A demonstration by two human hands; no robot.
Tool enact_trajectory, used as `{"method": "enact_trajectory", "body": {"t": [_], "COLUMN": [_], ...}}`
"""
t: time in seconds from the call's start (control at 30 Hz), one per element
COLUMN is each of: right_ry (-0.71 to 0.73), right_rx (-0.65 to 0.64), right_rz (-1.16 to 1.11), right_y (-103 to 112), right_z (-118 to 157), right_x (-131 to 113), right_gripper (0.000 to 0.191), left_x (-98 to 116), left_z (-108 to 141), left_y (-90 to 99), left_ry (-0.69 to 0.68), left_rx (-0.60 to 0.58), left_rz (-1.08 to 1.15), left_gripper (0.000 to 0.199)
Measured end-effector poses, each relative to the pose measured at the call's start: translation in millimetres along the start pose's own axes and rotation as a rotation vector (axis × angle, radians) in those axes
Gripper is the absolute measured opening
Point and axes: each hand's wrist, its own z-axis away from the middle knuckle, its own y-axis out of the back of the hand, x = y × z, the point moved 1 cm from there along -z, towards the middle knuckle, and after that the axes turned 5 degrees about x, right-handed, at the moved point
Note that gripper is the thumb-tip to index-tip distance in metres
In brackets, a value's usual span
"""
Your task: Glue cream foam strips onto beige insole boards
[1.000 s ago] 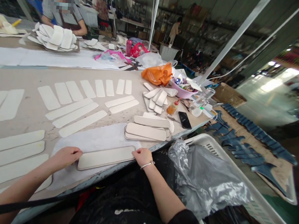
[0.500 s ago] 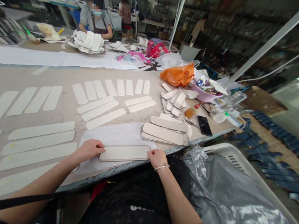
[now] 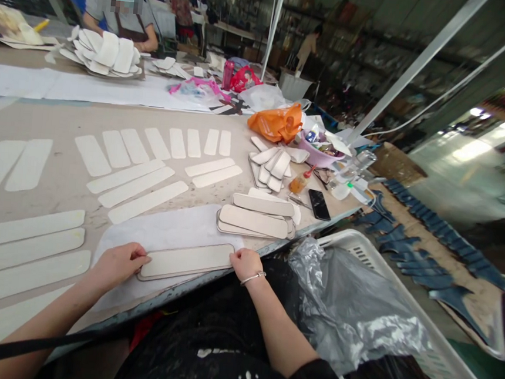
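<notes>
A long white strip with rounded corners (image 3: pixel 188 262) lies at the table's near edge on a pale sheet (image 3: pixel 118 234), over a darker-edged piece that shows along its rim. My left hand (image 3: pixel 123 263) pinches the strip's left end between thumb and fingers. At its right end, my right hand (image 3: pixel 246 264), with a bracelet on the wrist, has its fingers closed on the corner. Just beyond the right hand lies a stack of similar dark-edged strips (image 3: pixel 254 221). Rows of loose white strips (image 3: pixel 142 186) lie flat farther left and beyond.
A bottle with a red tip (image 3: pixel 299 183), a phone (image 3: pixel 319 205), an orange bag (image 3: pixel 276 124) and a pink basin (image 3: pixel 320 155) stand to the right. A white crate (image 3: pixel 350 236) holding grey plastic adjoins the table edge. Across the table a person sits behind piled pieces (image 3: pixel 105 53).
The view has swung to the right, so everything sits farther left in the picture. Both hands stay at the strip's two ends, and the strip still lies on the sheet.
</notes>
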Motion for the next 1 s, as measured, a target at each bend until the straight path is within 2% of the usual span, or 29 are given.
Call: {"method": "enact_trajectory", "body": {"t": [0.13, 0.23, 0.3, 0.37, 0.47, 0.53, 0.8, 1.0], "right_ry": [-0.009, -0.001, 0.008, 0.016, 0.022, 0.022, 0.01, 0.0], "right_rx": [0.004, 0.002, -0.001, -0.005, -0.002, 0.003, 0.002, 0.001], "right_rz": [-0.013, -0.017, -0.018, -0.019, -0.022, -0.025, -0.034, -0.036], "right_y": [-0.5, -0.9, -1.1, -1.4, -2.2, -2.8, -2.1, -1.0], "right_z": [0.0, -0.4, -0.8, -1.3, -1.6, -1.4, -1.1, -1.2], "right_x": [1.5, 2.4, 2.6, 2.7, 2.9, 2.9, 2.8, 2.4], "right_gripper": [0.024, 0.025, 0.026, 0.026, 0.027, 0.027, 0.027, 0.026], "left_x": [-7.8, -17.8, -22.9, -25.3, -25.6, -26.1, -35.2, -42.5], "left_z": [13.5, 29.2, 39.6, 47.2, 52.3, 52.9, 52.3, 48.7], "left_y": [-7.9, -14.9, -20.9, -28.7, -41.8, -48.8, -59.4, -65.2], "left_ry": [-0.021, -0.092, -0.221, -0.41, -0.661, -0.734, -0.788, -0.784], "left_rx": [0.15, 0.43, 0.62, 0.711, 0.705, 0.667, 0.666, 0.684], "left_rz": [0.029, 0.031, 0.019, 0.005, -0.063, -0.105, -0.205, -0.168], "left_gripper": [0.031, 0.034, 0.033, 0.028, 0.023, 0.023, 0.028, 0.027]}}
